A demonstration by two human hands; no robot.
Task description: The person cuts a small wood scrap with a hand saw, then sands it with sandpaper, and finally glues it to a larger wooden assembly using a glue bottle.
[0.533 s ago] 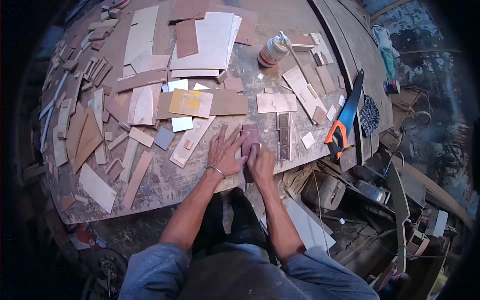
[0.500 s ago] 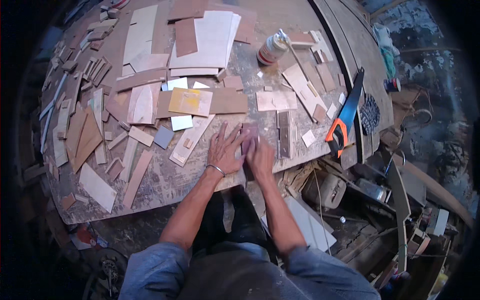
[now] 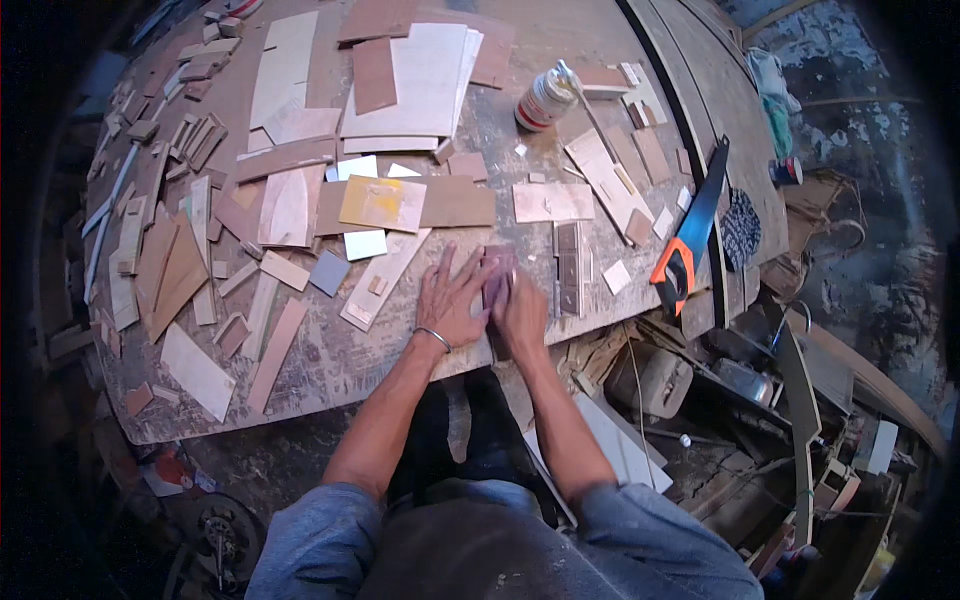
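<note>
A narrow purplish-brown strip [image 3: 498, 264] lies lengthwise at the near edge of the workbench, between my hands; whether it is bare wood or wrapped in something does not show. My left hand [image 3: 455, 305] rests flat beside it, fingers spread and thumb against its side. A metal bangle circles that wrist. My right hand [image 3: 522, 315] is closed over the strip from the right, with its fingertips partly hidden. Just right of it stands a small grooved wooden piece [image 3: 570, 268]. Left of my left hand lies a pale board [image 3: 372, 300] with a small block on it.
Wood offcuts [image 3: 200, 372] and thin boards [image 3: 430, 85] cover the left and far bench. A jar [image 3: 545, 98] with a stick in its mouth stands at the back. A handsaw [image 3: 695, 230] with orange handle lies near the right edge. Below sits a jerrycan [image 3: 660, 382].
My right hand has shifted very slightly along the strip and looks less blurred. My left hand stays in nearly the same place. The bench things keep their places.
</note>
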